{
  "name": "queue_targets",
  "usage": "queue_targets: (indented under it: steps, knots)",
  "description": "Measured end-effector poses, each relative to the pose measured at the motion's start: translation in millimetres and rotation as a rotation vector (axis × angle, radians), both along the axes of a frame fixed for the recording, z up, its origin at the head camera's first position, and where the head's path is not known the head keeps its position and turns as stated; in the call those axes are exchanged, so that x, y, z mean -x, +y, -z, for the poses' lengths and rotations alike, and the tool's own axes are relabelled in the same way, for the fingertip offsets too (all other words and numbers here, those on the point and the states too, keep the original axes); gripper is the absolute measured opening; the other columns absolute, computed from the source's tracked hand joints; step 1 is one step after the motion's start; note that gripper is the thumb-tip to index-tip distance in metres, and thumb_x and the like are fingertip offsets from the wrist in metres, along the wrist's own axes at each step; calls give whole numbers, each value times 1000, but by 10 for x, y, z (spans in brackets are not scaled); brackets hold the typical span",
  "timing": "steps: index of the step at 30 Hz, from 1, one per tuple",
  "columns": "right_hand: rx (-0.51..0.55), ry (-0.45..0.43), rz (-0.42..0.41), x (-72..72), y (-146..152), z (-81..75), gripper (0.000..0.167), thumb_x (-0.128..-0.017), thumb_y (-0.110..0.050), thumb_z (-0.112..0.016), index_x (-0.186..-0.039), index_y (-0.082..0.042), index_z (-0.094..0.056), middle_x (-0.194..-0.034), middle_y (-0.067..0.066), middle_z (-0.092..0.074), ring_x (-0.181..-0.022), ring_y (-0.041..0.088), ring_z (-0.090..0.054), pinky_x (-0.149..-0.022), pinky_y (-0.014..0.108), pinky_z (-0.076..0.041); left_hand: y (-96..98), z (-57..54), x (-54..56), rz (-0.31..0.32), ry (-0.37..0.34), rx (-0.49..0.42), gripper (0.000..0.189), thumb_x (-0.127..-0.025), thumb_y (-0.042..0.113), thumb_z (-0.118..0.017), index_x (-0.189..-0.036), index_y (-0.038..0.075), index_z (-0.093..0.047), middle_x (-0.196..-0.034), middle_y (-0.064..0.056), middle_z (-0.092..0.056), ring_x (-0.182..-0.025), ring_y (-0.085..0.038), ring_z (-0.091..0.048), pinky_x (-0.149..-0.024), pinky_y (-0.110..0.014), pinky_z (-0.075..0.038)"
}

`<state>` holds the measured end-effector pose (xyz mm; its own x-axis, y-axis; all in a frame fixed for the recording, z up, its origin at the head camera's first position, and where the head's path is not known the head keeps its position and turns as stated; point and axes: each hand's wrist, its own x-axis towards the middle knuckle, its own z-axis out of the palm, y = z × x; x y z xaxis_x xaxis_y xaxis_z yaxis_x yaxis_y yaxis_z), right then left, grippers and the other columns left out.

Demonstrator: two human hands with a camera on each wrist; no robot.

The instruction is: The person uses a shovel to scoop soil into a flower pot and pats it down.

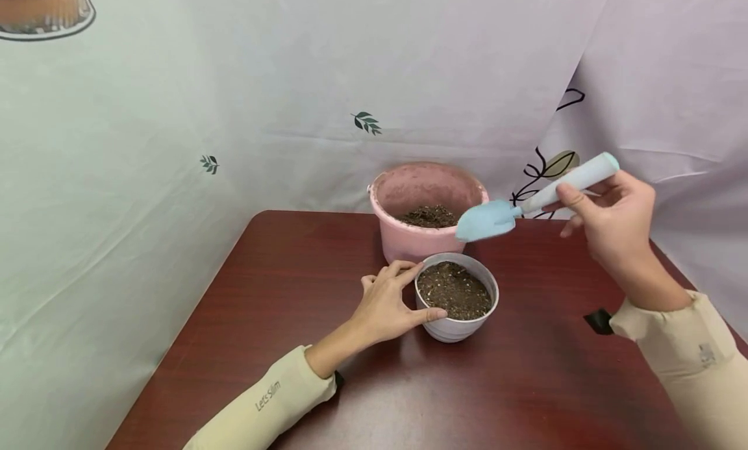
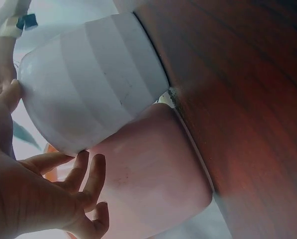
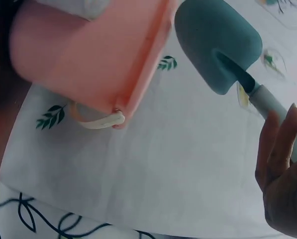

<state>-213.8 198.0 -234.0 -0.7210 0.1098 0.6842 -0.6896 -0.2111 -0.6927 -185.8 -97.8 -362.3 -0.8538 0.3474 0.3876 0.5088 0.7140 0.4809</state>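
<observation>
My right hand [image 1: 622,219] holds a hand trowel [image 1: 487,221] by its pale handle, above the table and to the right of a pink bucket [image 1: 409,239]. In the right wrist view, the trowel's blue-green blade [image 3: 218,42] shows no soil on the face turned to the camera. With thumb and fingers spread along the left rim, my left hand [image 1: 386,307] grips a white flower pot [image 1: 452,330]. Dark soil [image 1: 456,291] fills the pot to a little below its rim. In the left wrist view, the thumb and fingertips touch the ribbed pot [image 2: 98,79].
The bucket stands right behind the pot and has loose dark soil [image 1: 429,216] inside. Its pale handle [image 3: 101,121] hangs at the side. Both containers stand on a reddish-brown table [image 1: 280,294]. Printed white cloth [image 1: 280,99] hangs behind and along the left.
</observation>
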Motion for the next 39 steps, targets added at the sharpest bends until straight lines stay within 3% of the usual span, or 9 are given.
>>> queue_targets:
  steps: [4,7,12,17,24,28,31,39]
  knots:
    - [83,-61,6,159,-35,-63,8,-82,14,-69,-88,13,-64,-74,15,-71,-58,22,-70,-35,26,-43,-5,-5,2,0,2,1,92,-70,66,-78,-143,15,-55,-130,2,-56,-114,-18,-55,-84,-46,-31]
    - [57,-110,49,291,-108,-54,9,-82,9,-73,-87,9,-66,-75,12,-73,-59,20,-71,-36,26,-45,-15,-3,2,-1,2,-1,92,-70,66,-78,-143,15,-55,-130,2,-56,-114,-18,-55,-84,-46,-31]
    - [-76,-197,76,508,-266,48,10,-83,2,-76,-88,1,-68,-75,5,-74,-61,15,-72,-41,26,-49,-27,8,-1,-5,-1,-6,91,-70,65,-78,-143,15,-55,-130,2,-56,-115,-19,-55,-84,-47,-31]
    - [-277,-233,159,660,-392,173,11,-85,-4,-77,-90,-2,-68,-75,-2,-72,-62,12,-72,-44,27,-51,-25,6,-8,-2,9,-7,91,-70,65,-78,-143,15,-56,-130,2,-56,-114,-18,-55,-84,-46,-32]
    - [-528,-321,279,745,-489,279,25,-86,-17,-77,-98,2,-66,-73,-9,-68,-55,6,-68,-44,27,-51,-22,-6,-27,4,5,-8,91,-70,65,-78,-143,15,-55,-130,2,-56,-116,-18,-54,-84,-46,-32]
    - [-638,-301,415,750,-503,329,31,-86,-28,-76,-91,1,-69,-68,-9,-65,-57,-2,-60,-51,18,-47,-28,-15,-45,8,2,-8,91,-70,65,-78,-143,15,-55,-131,2,-56,-115,-18,-55,-84,-46,-32]
    - [-654,-247,498,762,-515,374,30,-85,-28,-77,-91,1,-70,-71,-5,-65,-60,-3,-56,-55,15,-43,-35,-20,-52,9,3,-10,91,-70,65,-78,-143,15,-55,-131,2,-56,-115,-18,-55,-84,-46,-32]
    - [-713,-237,500,781,-568,516,34,-80,-21,-83,-99,5,-72,-86,16,-69,-66,1,-56,-60,12,-42,-37,-21,-59,6,4,-15,91,-70,65,-78,-143,15,-55,-130,2,-56,-116,-18,-55,-83,-46,-32]
